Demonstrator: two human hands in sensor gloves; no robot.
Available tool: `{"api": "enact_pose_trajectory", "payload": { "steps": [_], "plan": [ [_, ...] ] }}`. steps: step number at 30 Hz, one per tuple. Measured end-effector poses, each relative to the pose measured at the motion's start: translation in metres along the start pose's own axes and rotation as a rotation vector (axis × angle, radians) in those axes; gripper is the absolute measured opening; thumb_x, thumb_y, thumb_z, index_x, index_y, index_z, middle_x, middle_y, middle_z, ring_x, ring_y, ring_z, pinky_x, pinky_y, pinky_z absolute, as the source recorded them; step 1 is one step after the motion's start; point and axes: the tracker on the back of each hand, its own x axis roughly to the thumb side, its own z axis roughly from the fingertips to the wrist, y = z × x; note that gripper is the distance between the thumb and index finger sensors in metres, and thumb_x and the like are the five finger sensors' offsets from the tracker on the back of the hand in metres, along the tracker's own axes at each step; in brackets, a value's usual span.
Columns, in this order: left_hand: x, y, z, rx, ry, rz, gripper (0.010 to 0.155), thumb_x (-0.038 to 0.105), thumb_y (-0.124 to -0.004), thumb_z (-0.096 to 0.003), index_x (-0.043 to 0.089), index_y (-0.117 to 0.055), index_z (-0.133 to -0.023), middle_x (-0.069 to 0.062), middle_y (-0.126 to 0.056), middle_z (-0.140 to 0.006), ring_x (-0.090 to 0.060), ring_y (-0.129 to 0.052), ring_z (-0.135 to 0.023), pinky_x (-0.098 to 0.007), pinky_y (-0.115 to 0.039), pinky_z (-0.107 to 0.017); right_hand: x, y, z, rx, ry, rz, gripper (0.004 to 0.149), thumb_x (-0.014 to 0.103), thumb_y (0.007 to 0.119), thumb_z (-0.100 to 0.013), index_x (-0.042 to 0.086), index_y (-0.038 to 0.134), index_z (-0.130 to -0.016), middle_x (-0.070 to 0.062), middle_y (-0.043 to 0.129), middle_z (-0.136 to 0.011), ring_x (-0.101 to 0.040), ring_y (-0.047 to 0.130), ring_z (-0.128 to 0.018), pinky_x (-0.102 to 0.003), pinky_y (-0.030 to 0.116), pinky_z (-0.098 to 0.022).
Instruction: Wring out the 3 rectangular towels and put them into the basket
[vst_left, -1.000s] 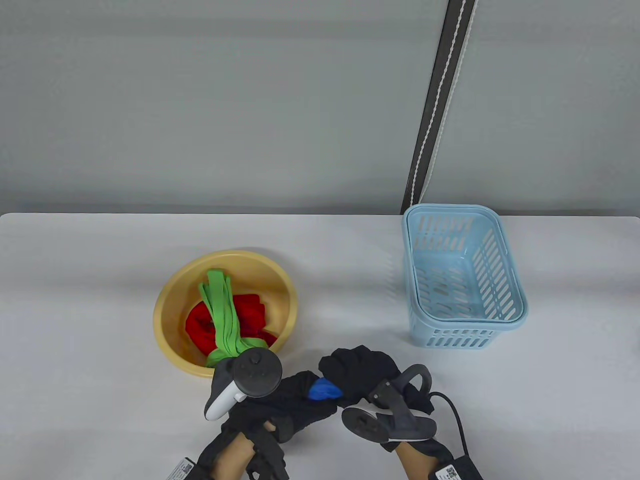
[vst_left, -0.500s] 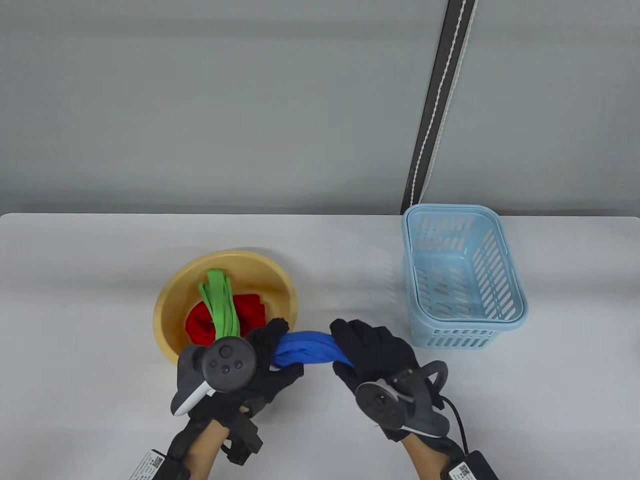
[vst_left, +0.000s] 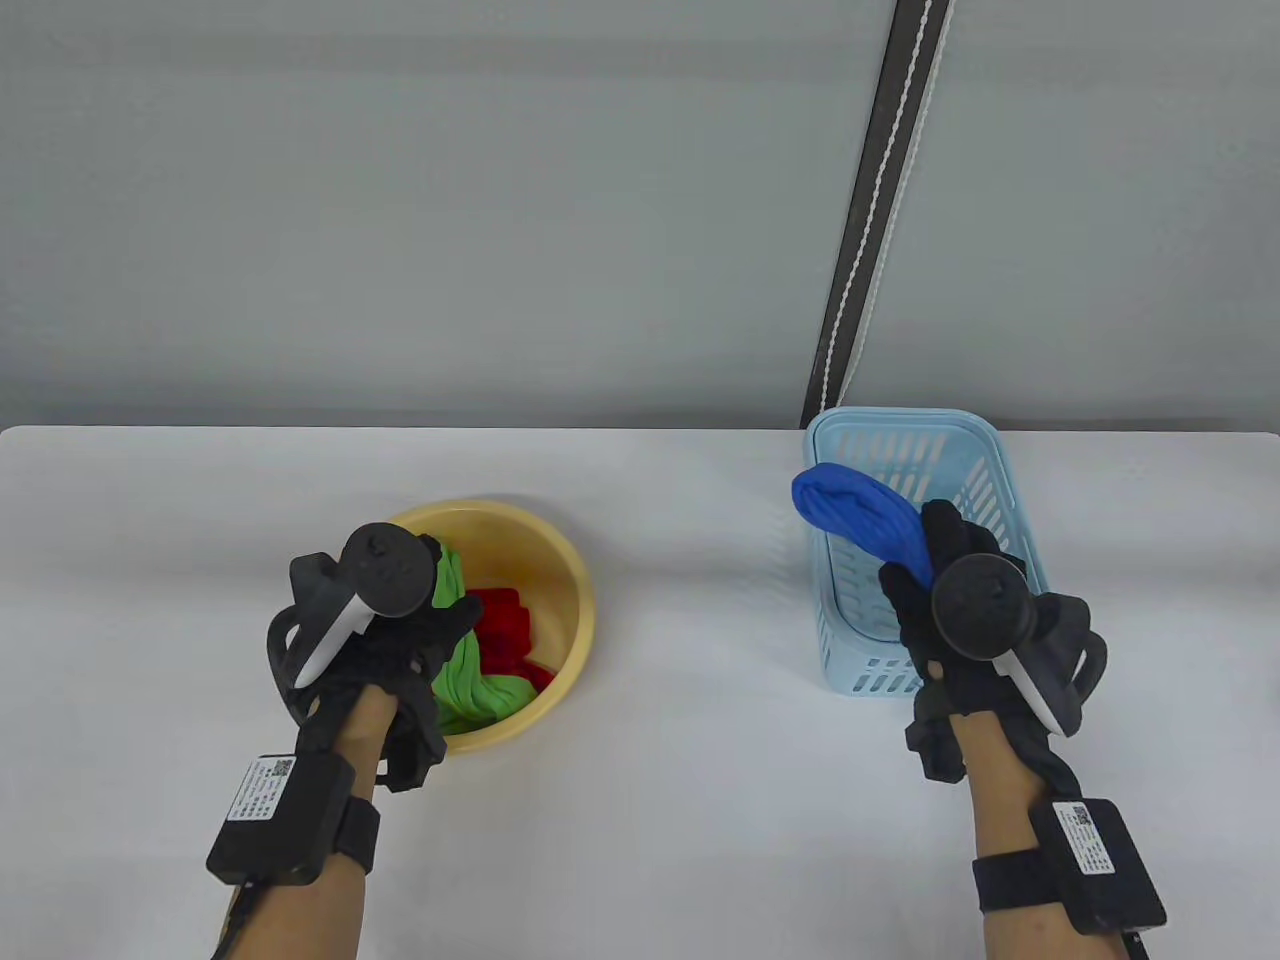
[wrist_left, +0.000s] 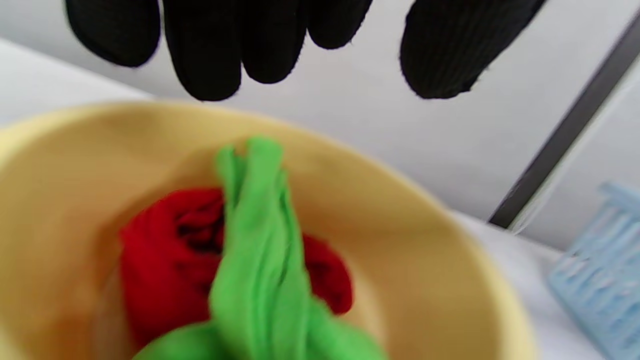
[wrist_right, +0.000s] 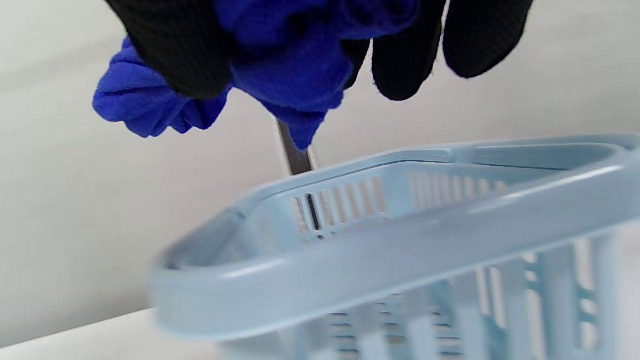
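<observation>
Table view has the right hand (vst_left: 950, 600) clenched round the twisted blue towel (vst_left: 860, 515), held over the basket (vst_left: 1010, 520) ready to drop in, while the left hand (vst_left: 385, 640), fingers loose and empty, hovers over the bowl (vst_left: 565, 590) for the green towel (vst_left: 480, 680).

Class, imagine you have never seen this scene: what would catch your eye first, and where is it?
First, the twisted blue towel gripped in the right hand, held above the pale blue basket on the table's right side. Next, the yellow basin on the left, holding a green towel draped over a red towel, with the left hand reaching over it.
</observation>
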Motion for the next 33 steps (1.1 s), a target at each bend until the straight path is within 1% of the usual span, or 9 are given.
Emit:
{"api": "enact_pose_trajectory", "payload": {
  "steps": [3, 4, 10, 14, 19, 23, 27, 29, 33],
  "plan": [
    [-0.005, -0.016, -0.017, -0.129, 0.086, -0.062, 0.085, 0.065, -0.077, -0.0519, 0.017, -0.048, -0.116, -0.020, -0.077, -0.110, -0.046, -0.090, -0.083, -0.061, -0.078, -0.057, -0.009, 0.004, -0.006, 0.014, 0.051, 0.030, 0.074, 0.048, 0.084, -0.055, 0.016, 0.054, -0.115, -0.024, 0.068, -0.111, -0.052, 0.075, -0.096, -0.069, 0.065, -0.064],
    [-0.006, -0.020, -0.022, -0.146, 0.105, -0.069, 0.086, 0.066, -0.077, -0.0517, 0.017, -0.047, -0.117, -0.020, -0.078, -0.108, -0.046, -0.091, -0.082, -0.060, -0.079, -0.057, -0.011, 0.004, -0.008, 0.021, 0.063, 0.033, 0.074, 0.048, 0.084, -0.055, 0.016, 0.054, -0.115, -0.024, 0.066, -0.112, -0.052, 0.074, -0.096, -0.069, 0.064, -0.065],
    [-0.015, -0.045, -0.048, -0.345, 0.240, -0.054, 0.094, 0.069, -0.074, -0.0517, 0.011, -0.041, -0.117, -0.020, -0.083, -0.104, -0.045, -0.094, -0.078, -0.057, -0.081, -0.054, -0.012, 0.003, -0.006, 0.015, 0.044, 0.020, 0.074, 0.051, 0.079, -0.057, 0.018, 0.050, -0.116, -0.026, 0.060, -0.115, -0.055, 0.067, -0.100, -0.072, 0.060, -0.066],
    [-0.016, -0.055, -0.058, -0.365, 0.303, -0.056, 0.093, 0.066, -0.077, -0.0517, 0.006, -0.046, -0.115, -0.016, -0.091, -0.092, -0.041, -0.099, -0.068, -0.053, -0.084, -0.048, -0.003, 0.001, 0.003, -0.001, -0.006, 0.046, 0.074, 0.051, 0.079, -0.057, 0.018, 0.050, -0.116, -0.027, 0.058, -0.116, -0.055, 0.066, -0.101, -0.073, 0.059, -0.067],
    [-0.013, -0.057, -0.065, -0.324, 0.337, -0.102, 0.069, 0.051, -0.085, -0.0535, 0.010, -0.065, -0.106, -0.005, -0.101, -0.075, -0.031, -0.106, -0.053, -0.047, -0.089, -0.039, 0.016, -0.003, 0.022, -0.052, -0.112, -0.002, 0.073, 0.050, 0.079, -0.058, 0.018, 0.049, -0.116, -0.027, 0.059, -0.115, -0.055, 0.066, -0.101, -0.073, 0.059, -0.066],
    [-0.010, -0.049, -0.061, -0.269, 0.321, -0.106, 0.053, 0.044, -0.087, -0.0538, 0.014, -0.076, -0.097, -0.004, -0.104, -0.070, -0.030, -0.107, -0.048, -0.045, -0.089, -0.035, 0.044, -0.005, 0.045, -0.074, -0.221, -0.042, 0.073, 0.050, 0.078, -0.058, 0.019, 0.049, -0.117, -0.026, 0.058, -0.116, -0.055, 0.065, -0.101, -0.073, 0.058, -0.067],
    [-0.008, -0.031, -0.047, -0.154, 0.285, -0.093, 0.050, 0.043, -0.086, -0.0539, 0.017, -0.076, -0.096, -0.005, -0.104, -0.071, -0.030, -0.107, -0.049, -0.045, -0.089, -0.035, 0.071, 0.005, 0.065, -0.076, -0.313, -0.116, 0.073, 0.051, 0.077, -0.058, 0.019, 0.048, -0.117, -0.026, 0.058, -0.116, -0.055, 0.065, -0.102, -0.072, 0.059, -0.067],
    [-0.007, -0.016, -0.034, -0.081, 0.262, -0.067, 0.050, 0.042, -0.086, -0.0539, 0.016, -0.076, -0.096, -0.005, -0.104, -0.072, -0.030, -0.107, -0.050, -0.045, -0.089, -0.035, 0.086, 0.016, 0.076, -0.064, -0.364, -0.143, 0.073, 0.051, 0.077, -0.058, 0.020, 0.048, -0.117, -0.026, 0.058, -0.116, -0.054, 0.065, -0.102, -0.072, 0.059, -0.067],
    [-0.006, 0.007, -0.011, -0.006, 0.217, -0.015, 0.050, 0.041, -0.085, -0.0539, 0.016, -0.076, -0.095, -0.005, -0.104, -0.074, -0.031, -0.108, -0.051, -0.045, -0.090, -0.035, 0.104, 0.038, 0.087, -0.018, -0.416, -0.195, 0.072, 0.051, 0.077, -0.059, 0.020, 0.048, -0.117, -0.025, 0.058, -0.116, -0.054, 0.066, -0.102, -0.072, 0.060, -0.067]
  ]
}}
